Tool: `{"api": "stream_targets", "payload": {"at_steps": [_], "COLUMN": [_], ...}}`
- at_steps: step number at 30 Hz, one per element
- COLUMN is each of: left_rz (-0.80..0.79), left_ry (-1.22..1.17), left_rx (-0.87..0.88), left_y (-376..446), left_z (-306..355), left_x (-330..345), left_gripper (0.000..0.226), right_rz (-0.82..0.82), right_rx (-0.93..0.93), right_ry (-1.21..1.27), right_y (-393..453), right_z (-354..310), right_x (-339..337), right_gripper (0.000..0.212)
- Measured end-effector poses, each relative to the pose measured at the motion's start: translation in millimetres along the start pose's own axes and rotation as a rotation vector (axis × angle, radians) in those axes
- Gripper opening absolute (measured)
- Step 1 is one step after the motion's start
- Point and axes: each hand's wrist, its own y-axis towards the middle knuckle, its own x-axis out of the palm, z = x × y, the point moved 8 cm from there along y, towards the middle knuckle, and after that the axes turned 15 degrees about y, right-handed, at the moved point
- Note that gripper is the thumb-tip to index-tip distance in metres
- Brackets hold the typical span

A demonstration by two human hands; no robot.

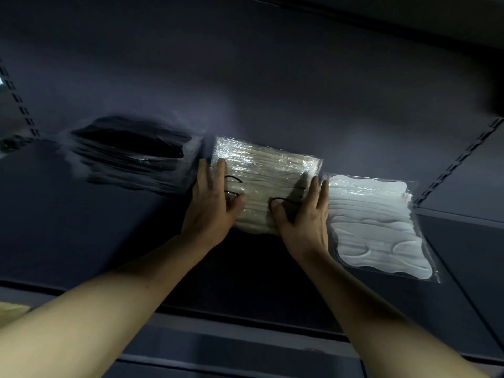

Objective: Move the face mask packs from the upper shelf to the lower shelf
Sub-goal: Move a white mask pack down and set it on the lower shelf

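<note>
My left hand (211, 205) and right hand (302, 216) clasp the beige face mask pack (261, 181) from either side, thumbs on top, on the dark shelf (81, 227). The white pack (376, 222) lies just right, the black pack (131, 151) left, nearer the back panel (245, 77).
</note>
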Motion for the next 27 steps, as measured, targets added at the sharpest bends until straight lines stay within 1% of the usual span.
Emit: {"api": "stream_targets", "payload": {"at_steps": [4, 9, 12, 16, 19, 23, 27], "left_rz": [0.02, 0.013, -0.01, -0.043, -0.073, -0.031, -0.083], "left_ry": [-0.105, -0.17, -0.168, -0.158, -0.192, -0.214, -0.221], "left_rx": [-0.028, -0.089, -0.059, -0.128, -0.114, -0.11, -0.145], "left_y": [3, 5, 6, 7, 9, 7, 9], "left_z": [-6, -11, -8, -11, -12, -13, -10], "left_x": [0, -1, -1, -2, 4, 1, 6], "left_gripper": [0.095, 0.099, 0.097, 0.102, 0.104, 0.105, 0.111], "right_rz": [-0.017, -0.011, -0.02, 0.026, 0.051, 0.09, 0.08], "right_rx": [0.001, 0.013, 0.037, 0.079, 0.113, 0.11, 0.166], "right_ry": [0.008, 0.003, -0.014, 0.016, 0.02, 0.065, 0.084], "right_y": [-2, -3, -4, -1, 1, 0, 7], "right_z": [-1, -1, -3, -4, -2, 0, 3], "right_x": [-1, -3, -3, -8, -7, -8, -8], "right_gripper": [0.104, 0.105, 0.11, 0.111, 0.109, 0.11, 0.115]}}
